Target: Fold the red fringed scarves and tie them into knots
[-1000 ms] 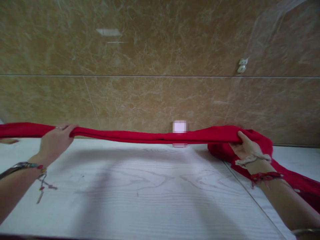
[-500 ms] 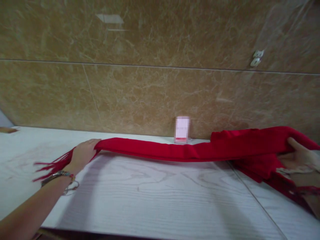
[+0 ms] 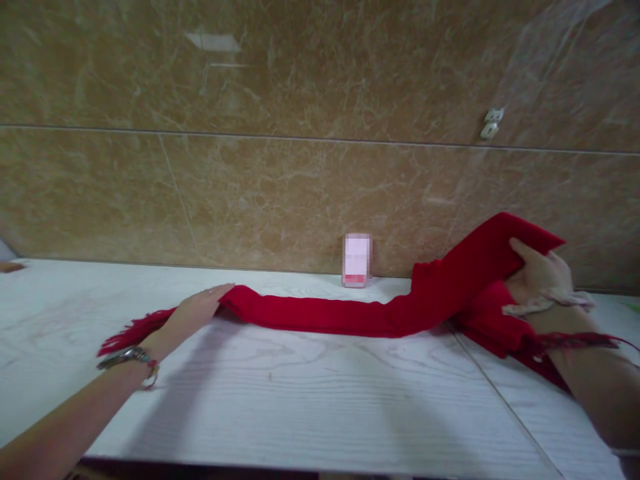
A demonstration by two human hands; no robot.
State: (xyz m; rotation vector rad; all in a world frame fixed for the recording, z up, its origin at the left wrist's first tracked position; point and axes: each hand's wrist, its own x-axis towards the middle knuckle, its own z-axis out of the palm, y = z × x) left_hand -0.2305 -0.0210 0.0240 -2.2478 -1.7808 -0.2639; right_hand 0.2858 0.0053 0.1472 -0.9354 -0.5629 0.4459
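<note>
A long red scarf (image 3: 325,315), folded into a narrow strip, stretches across the white wood-grained table. My left hand (image 3: 197,312) grips it near its fringed left end, and the fringe lies on the tabletop beyond the wrist. On the right, my right hand (image 3: 543,270) holds a folded part of the scarf raised, thumb on top and the other fingers mostly hidden behind the cloth. More folded red cloth hangs below that hand and lies under the forearm. Bracelets circle my left wrist; a pale scrunchie and a dark red band are on the right.
A pinkish phone-like object (image 3: 357,260), its face blurred out, leans against the brown marbled wall (image 3: 280,193) behind the scarf. A small white fitting (image 3: 492,124) sits on the wall. A seam crosses the white table (image 3: 300,413), whose front edge shows below.
My right hand has moved left and lifted its part of the scarf into a raised bend. My left hand has shifted slightly right, and the strip between them has slackened.
</note>
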